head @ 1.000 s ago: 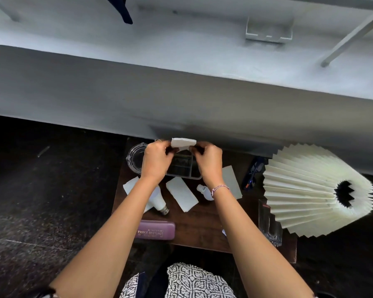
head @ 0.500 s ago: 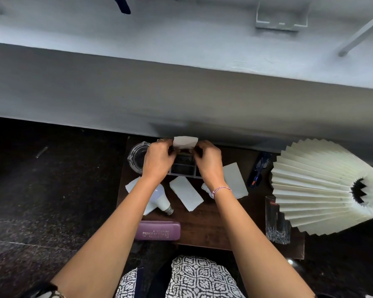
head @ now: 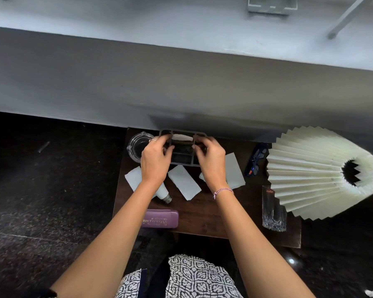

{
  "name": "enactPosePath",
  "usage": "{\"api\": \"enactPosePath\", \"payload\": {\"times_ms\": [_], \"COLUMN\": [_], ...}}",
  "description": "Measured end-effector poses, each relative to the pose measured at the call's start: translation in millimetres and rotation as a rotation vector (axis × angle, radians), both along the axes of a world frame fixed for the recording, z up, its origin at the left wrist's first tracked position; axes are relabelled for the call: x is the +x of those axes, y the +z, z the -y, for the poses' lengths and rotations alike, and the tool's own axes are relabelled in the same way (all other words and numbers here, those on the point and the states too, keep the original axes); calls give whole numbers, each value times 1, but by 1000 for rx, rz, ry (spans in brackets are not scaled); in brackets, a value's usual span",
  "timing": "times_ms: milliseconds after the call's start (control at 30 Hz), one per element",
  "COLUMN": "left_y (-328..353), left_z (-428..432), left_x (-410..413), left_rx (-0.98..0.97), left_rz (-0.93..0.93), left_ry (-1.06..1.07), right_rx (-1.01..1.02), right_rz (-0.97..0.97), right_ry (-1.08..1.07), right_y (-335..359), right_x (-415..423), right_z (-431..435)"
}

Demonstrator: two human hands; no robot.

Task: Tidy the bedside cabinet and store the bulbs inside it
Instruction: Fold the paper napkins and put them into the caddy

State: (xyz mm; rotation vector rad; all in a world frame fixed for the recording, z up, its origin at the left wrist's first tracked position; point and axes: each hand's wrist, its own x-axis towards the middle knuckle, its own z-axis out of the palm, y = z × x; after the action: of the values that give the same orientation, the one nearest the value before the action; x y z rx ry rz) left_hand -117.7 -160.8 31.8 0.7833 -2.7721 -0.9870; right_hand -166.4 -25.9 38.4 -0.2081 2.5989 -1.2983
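On the dark wooden cabinet top (head: 205,214), a dark compartment tray (head: 182,157) stands at the back edge. A folded white paper (head: 182,137) lies in its back middle compartment. My left hand (head: 156,160) hovers over the tray's left side and my right hand (head: 210,160) over its right side, fingers curled loosely and touching the dividers, holding nothing. A white bulb (head: 164,193) lies partly under my left forearm, metal base toward me. A second white piece (head: 201,176) shows beside my right wrist, mostly hidden.
Loose white papers (head: 184,184) lie near the bulb. A glass ashtray (head: 135,147) sits back left, a purple case (head: 159,219) at the front edge, dark glasses (head: 256,160) and a cut-glass tumbler (head: 272,208) to the right, with a pleated lampshade (head: 310,171) overhanging. The wall runs behind.
Both hands held the folded paper above the tray. The paper now lies in the back compartment and the hands have dropped to the tray's sides.
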Motion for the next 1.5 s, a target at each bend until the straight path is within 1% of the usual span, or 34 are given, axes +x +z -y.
{"api": "enactPosePath", "payload": {"times_ms": [167, 233, 300, 367, 467, 533, 600, 733, 833, 1000, 1133, 1233, 1400, 1500], "left_y": [2, 1, -1, -6, -16, -24, -30, -38, -44, -49, -50, -51, -50, -48], "left_z": [-19, -28, -37, -47, -61, -67, -69, -68, -66, -64, -63, -61, -59, -58], "left_x": [20, 29, 37, 44, 51, 56, 59, 57, 53, 50, 49, 50, 51, 56], "left_rx": [37, 55, 103, 238, 595, 722, 791, 935, 1009, 1054, 1088, 1109, 1109, 1101], "left_rz": [35, 56, 89, 145, 260, 289, 309, 362, 408, 449, 451, 452, 446, 426], "left_ry": [24, 36, 100, 251, 556, 687, 758, 787, 804, 836, 855, 848, 787, 698], "right_rx": [-15, -15, -3, 1, 14, 51, 104, 223, 283, 357, 340, 286, 275, 221], "right_rz": [-68, -64, -47, -28, 52, 143, 231, 377, 419, 456, 473, 528, 479, 428], "right_ry": [-8, -12, -3, 27, 56, 76, 120, 264, 312, 346, 372, 302, 277, 242], "right_y": [5, 4, 2, -3, -13, -22, -32, -46, -52, -58, -61, -64, -63, -56], "right_x": [23, 35, 48, 62, 83, 93, 99, 102, 98, 93, 92, 93, 99, 102], "right_z": [-15, -19, -21, -22, -23, -23, -24, -24, -22, -18, -17, -17, -17, -17]}}
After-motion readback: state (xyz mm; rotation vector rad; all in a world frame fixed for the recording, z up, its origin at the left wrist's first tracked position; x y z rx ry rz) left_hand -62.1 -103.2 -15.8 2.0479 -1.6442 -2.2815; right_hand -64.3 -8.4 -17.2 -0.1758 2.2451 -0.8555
